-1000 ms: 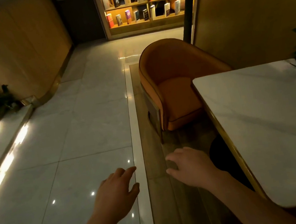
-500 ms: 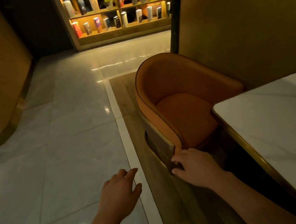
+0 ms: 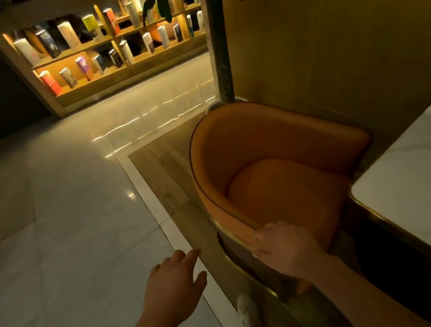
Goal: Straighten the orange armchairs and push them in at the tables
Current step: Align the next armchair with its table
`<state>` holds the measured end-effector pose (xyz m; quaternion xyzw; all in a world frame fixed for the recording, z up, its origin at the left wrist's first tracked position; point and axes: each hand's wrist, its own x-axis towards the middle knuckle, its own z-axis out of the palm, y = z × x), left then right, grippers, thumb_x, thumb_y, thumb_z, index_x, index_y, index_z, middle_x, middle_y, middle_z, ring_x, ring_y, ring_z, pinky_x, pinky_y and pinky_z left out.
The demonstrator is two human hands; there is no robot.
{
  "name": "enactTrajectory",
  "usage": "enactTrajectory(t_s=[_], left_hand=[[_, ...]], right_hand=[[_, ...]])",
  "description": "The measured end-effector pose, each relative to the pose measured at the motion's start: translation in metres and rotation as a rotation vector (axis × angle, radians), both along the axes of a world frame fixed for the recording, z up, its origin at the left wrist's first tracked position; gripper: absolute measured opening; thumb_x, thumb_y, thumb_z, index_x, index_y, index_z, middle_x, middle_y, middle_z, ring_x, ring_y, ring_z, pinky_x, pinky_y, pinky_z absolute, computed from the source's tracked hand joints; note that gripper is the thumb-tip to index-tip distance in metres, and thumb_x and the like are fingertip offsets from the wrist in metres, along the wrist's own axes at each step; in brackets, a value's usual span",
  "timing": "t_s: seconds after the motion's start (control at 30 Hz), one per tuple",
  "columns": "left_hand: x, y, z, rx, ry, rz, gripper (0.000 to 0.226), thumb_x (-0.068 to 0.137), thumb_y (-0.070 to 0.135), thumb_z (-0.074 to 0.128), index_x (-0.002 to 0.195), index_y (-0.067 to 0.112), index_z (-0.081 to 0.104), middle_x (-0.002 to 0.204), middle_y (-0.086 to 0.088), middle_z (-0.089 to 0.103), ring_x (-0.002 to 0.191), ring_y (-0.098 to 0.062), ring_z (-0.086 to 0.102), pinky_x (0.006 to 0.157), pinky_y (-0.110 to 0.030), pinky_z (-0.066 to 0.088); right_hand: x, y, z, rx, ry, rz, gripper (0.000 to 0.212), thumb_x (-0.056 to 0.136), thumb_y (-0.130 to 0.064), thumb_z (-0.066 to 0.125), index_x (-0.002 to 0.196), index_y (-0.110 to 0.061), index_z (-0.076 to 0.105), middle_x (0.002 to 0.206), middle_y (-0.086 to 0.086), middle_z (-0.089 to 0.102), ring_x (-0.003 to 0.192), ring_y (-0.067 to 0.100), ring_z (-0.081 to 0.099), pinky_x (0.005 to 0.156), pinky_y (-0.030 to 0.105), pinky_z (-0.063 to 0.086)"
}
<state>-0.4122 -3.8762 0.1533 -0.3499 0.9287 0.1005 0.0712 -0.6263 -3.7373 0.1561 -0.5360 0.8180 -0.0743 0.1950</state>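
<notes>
Head camera shows the orange armchair on the wood-floored strip, its seat facing the white worktop, whose corner lies just beside the seat's front. A tree trunk stands right behind its back, and a lit bookshelf is farther off. The right hand curls its fingers over the near armrest's rim, gripping it. The left hand hovers above the floor, fingers loosely spread, touching nothing.

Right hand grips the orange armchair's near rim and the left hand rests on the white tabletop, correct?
No. In the head view the left hand hovers open above the floor; the right hand does grip the orange armchair at its near rim.
</notes>
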Motion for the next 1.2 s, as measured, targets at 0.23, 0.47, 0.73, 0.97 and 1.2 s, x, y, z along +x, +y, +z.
enactTrajectory(t_s=[0.23, 0.47, 0.73, 0.97, 1.2], left_hand=[[-0.096, -0.166, -0.002, -0.01, -0.067, -0.083, 0.058, 0.099, 0.055, 0.039, 0.152, 0.038, 0.027, 0.135, 0.008, 0.051, 0.117, -0.013, 0.054, 0.099, -0.031, 0.044], [-0.204, -0.293, -0.012, 0.06, -0.108, -0.303, 0.054, 0.099, 0.05, 0.04, 0.149, 0.035, 0.033, 0.121, 0.005, 0.054, 0.106, -0.015, 0.057, 0.084, -0.03, 0.044], [-0.354, -0.429, -0.047, 0.114, -0.212, -0.81, 0.036, 0.09, 0.045, 0.023, 0.105, 0.027, 0.05, 0.109, 0.004, 0.049, 0.097, -0.021, 0.057, 0.075, -0.035, 0.047], [-0.447, -0.511, -0.044, 0.032, -0.268, -1.216, 0.06, 0.089, 0.044, 0.037, 0.147, 0.031, 0.038, 0.139, -0.002, 0.046, 0.129, -0.028, 0.045, 0.104, -0.045, 0.039], [-0.492, -0.522, -0.09, -0.172, -0.288, -1.452, 0.05, 0.08, 0.062, 0.04, 0.108, 0.035, 0.071, 0.108, -0.001, 0.067, 0.116, -0.035, 0.062, 0.117, -0.055, 0.017]], right_hand=[[-0.078, -0.144, -0.008, -0.007, -0.052, -0.078, 0.038, 0.094, -0.057, 0.043, 0.113, -0.028, 0.061, 0.106, -0.005, 0.062, 0.102, 0.015, 0.056, 0.085, 0.032, 0.049], [-0.149, -0.24, -0.011, 0.087, -0.101, -0.226, 0.037, 0.098, -0.05, 0.045, 0.127, -0.029, 0.055, 0.126, -0.006, 0.057, 0.117, 0.015, 0.052, 0.096, 0.034, 0.046], [-0.193, -0.34, -0.037, 0.144, -0.117, -0.636, 0.039, 0.098, -0.052, 0.041, 0.129, -0.033, 0.054, 0.133, -0.007, 0.056, 0.121, 0.016, 0.054, 0.094, 0.031, 0.046], [-0.186, -0.423, -0.039, 0.113, -0.335, -1.05, 0.039, 0.094, -0.056, 0.043, 0.123, -0.035, 0.058, 0.12, -0.009, 0.064, 0.111, 0.015, 0.06, 0.091, 0.033, 0.049], [-0.192, -0.477, -0.107, -0.031, -0.413, -1.379, 0.039, 0.094, -0.05, 0.043, 0.115, -0.027, 0.065, 0.117, -0.003, 0.069, 0.108, 0.019, 0.064, 0.082, 0.03, 0.047]])
